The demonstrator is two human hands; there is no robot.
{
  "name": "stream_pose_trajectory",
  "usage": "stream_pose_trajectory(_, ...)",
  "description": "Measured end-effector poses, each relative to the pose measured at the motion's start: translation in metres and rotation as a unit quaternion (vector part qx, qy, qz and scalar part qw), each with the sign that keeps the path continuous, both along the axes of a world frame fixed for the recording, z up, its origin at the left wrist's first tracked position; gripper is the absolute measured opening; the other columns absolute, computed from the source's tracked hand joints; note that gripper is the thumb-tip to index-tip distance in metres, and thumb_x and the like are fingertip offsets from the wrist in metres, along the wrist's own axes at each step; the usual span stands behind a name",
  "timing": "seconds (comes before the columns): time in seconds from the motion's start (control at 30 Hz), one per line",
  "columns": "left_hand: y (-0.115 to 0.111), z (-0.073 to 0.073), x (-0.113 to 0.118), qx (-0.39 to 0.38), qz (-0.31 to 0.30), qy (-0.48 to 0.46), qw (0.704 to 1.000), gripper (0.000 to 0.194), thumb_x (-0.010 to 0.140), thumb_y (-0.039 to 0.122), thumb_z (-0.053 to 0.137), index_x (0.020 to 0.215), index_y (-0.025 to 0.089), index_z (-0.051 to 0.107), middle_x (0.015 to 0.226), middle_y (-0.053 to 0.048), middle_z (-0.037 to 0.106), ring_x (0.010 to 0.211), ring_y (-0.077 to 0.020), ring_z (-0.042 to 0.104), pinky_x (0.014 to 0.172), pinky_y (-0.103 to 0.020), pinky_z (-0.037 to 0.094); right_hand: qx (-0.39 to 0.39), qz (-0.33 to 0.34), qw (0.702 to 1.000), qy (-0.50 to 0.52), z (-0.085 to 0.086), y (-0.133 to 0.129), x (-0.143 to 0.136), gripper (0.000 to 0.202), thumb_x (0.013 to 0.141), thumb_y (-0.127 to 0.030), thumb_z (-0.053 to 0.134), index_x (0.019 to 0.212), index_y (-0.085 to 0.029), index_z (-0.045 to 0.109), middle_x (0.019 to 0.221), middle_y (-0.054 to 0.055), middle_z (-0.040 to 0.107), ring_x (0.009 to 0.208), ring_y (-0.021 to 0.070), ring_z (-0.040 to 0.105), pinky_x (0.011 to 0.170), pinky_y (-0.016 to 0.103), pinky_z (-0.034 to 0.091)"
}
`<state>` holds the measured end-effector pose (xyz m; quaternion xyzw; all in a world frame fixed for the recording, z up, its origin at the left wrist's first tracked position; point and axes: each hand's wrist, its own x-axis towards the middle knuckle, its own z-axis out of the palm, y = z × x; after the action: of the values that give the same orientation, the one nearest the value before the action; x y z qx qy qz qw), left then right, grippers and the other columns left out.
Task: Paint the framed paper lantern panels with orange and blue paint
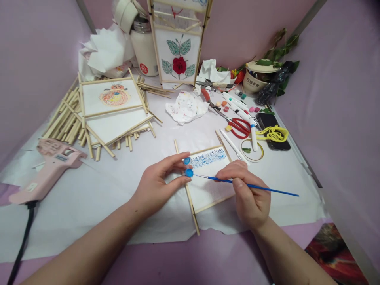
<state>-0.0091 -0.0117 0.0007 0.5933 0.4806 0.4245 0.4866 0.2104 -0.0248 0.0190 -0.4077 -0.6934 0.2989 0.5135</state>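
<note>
My left hand (pixel 163 176) pinches a small round pot of blue paint (pixel 189 172) between thumb and fingers, its round blue lid (pixel 187 160) just above it. A thin blue paintbrush (pixel 252 185) is gripped in my right hand (pixel 247 194), its tip at the pot's edge. Under both hands lies a white panel (pixel 204 194) in a frame of wooden sticks (pixel 196 221). Rows of blue dabs (pixel 208 159) cover the panel's upper part. My right hand hides the frame's right side.
A pink glue gun (pixel 49 170) lies at left, near piled wooden sticks (pixel 63 118) and another painted panel (pixel 113 97). A rose lantern frame (pixel 178 55) stands behind. At right are red scissors (pixel 240 127), a tape roll (pixel 261 152), pens, yellow cord (pixel 274 134) and a phone (pixel 282 145).
</note>
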Motion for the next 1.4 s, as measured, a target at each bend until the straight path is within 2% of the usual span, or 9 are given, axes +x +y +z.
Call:
stream_pose_trajectory(0.23,-0.002,-0.002,-0.002,0.07,-0.036,0.109,0.991,0.049,0.084,0.024,0.071,0.13,0.028,0.058,0.107,-0.002,0.074,0.098,-0.0192,0.07,0.095,-0.032,0.052,0.015,0.027,0.998,-0.06,0.004,0.001,-0.001,0.026,0.09,-0.016,0.04,0.09,-0.022,0.066,0.079,0.002,0.068,0.073,0.017,0.06,0.078,0.04,0.035)
stream_pose_trajectory(0.7,-0.003,-0.002,-0.001,0.081,-0.039,0.112,0.99,0.047,0.083,0.024,0.07,0.129,0.027,0.059,0.107,-0.003,0.074,0.096,-0.0203,0.071,0.094,-0.034,0.054,0.013,0.02,0.998,-0.062,0.005,0.001,-0.001,0.026,0.091,-0.017,0.041,0.088,-0.02,0.067,0.078,0.003,0.069,0.073,0.0169,0.06,0.078,0.04,0.035)
stream_pose_trajectory(0.8,-0.002,0.0,-0.001,0.056,-0.033,0.097,0.993,0.047,0.082,0.024,0.071,0.128,0.027,0.06,0.106,-0.004,0.074,0.098,-0.0213,0.07,0.095,-0.036,0.054,0.001,-0.006,1.0,-0.012,0.002,0.001,0.0,0.027,0.092,-0.02,0.042,0.088,-0.021,0.068,0.079,0.003,0.069,0.074,0.0181,0.06,0.078,0.041,0.037)
stream_pose_trajectory(0.9,-0.001,0.002,0.0,0.017,-0.006,0.049,0.999,0.049,0.08,0.025,0.073,0.127,0.025,0.06,0.102,-0.004,0.074,0.099,-0.0223,0.07,0.096,-0.037,0.054,-0.051,-0.027,0.998,0.023,-0.002,0.002,0.002,0.027,0.093,-0.023,0.043,0.085,-0.022,0.068,0.078,0.003,0.068,0.076,0.0193,0.06,0.077,0.04,0.04)
stream_pose_trajectory(1.03,0.0,0.004,0.002,-0.019,0.027,-0.018,0.999,0.05,0.077,0.021,0.075,0.125,0.023,0.062,0.099,-0.004,0.073,0.099,-0.0221,0.069,0.096,-0.039,0.054,-0.135,-0.015,0.99,-0.04,-0.004,0.004,0.002,0.028,0.093,-0.023,0.043,0.08,-0.022,0.068,0.076,0.002,0.068,0.077,0.0191,0.06,0.077,0.038,0.042)
stream_pose_trajectory(1.27,0.001,0.004,0.001,-0.026,0.026,-0.038,0.999,0.05,0.076,0.019,0.076,0.124,0.022,0.063,0.099,-0.004,0.073,0.099,-0.0206,0.068,0.097,-0.038,0.054,-0.134,-0.003,0.986,-0.1,-0.006,0.007,0.0,0.025,0.092,-0.021,0.044,0.084,-0.022,0.068,0.081,0.0,0.07,0.082,0.0181,0.061,0.081,0.037,0.04)
stream_pose_trajectory(1.4,0.001,0.003,0.001,-0.025,0.022,-0.038,0.999,0.05,0.077,0.019,0.076,0.125,0.023,0.062,0.099,-0.003,0.073,0.099,-0.0197,0.068,0.097,-0.036,0.054,-0.134,0.032,0.984,-0.113,-0.003,0.008,-0.001,0.027,0.091,-0.019,0.043,0.075,-0.021,0.065,0.072,-0.001,0.069,0.074,0.0168,0.061,0.08,0.037,0.039)
